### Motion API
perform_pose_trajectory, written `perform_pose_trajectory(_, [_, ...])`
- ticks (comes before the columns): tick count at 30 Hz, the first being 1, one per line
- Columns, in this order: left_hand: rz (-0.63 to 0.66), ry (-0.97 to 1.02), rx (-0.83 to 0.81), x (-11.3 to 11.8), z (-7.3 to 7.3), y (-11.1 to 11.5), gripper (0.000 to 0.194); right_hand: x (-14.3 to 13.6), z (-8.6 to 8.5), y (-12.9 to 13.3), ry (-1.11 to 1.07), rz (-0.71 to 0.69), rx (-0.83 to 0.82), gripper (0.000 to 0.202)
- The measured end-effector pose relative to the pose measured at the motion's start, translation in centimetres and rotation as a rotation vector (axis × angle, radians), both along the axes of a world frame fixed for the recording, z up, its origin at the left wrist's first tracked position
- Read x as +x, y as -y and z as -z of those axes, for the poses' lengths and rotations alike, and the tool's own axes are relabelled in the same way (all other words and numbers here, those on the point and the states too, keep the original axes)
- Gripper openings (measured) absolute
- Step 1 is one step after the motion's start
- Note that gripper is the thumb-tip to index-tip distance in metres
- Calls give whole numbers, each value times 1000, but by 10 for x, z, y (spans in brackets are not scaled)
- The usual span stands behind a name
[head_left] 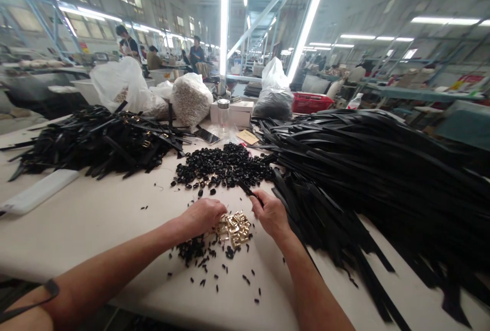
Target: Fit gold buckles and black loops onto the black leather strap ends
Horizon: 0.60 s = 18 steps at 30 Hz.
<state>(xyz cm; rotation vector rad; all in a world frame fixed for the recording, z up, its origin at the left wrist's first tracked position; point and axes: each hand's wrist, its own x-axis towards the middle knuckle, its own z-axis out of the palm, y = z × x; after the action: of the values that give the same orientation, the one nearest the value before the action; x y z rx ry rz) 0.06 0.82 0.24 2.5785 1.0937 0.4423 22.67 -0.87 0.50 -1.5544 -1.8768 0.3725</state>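
Hands and containers at the worktable (115, 224).
Behind the piles, a knotted clear bag (273, 99) held dark grey contents, and a rounded bag (192, 100) was full of small pale pieces; a larger white bag (124, 82) also showed pale contents low down. A lidded clear bottle (223, 119) stood before a white box (242, 113); I could not tell what these two or the red basket (312, 102) contained. My right hand (271, 214) pinched a black strap (245, 187), its free end jutting past my fingertips toward the pile of black loops (225, 165). The gold buckles (238, 228) lay between my hands, just beside the curled fingers of my left hand (203, 214); whether those fingertips gripped anything could not be told.
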Motion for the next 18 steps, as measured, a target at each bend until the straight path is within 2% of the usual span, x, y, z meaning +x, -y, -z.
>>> perform_pose_trajectory(4, [-128,241,-207,-3,-3,-13,14,-8,-3,2,-271,-89,-114,20])
perform_pose_trajectory(8, [-281,712,-632,2,-1,-17,18,-12,-6,4,-361,-107,-147,18])
perform_pose_trajectory(11, [-329,953,-870,7,4,-16,26,-15,-6,6,-386,-111,-182,20])
perform_pose_trajectory(14, [-373,1068,-962,9,7,-14,33,-18,-5,7,-463,-106,-259,22])
perform_pose_trajectory(18, [-376,1088,-908,10,6,-11,35,-26,-2,9,-646,-109,-360,25])
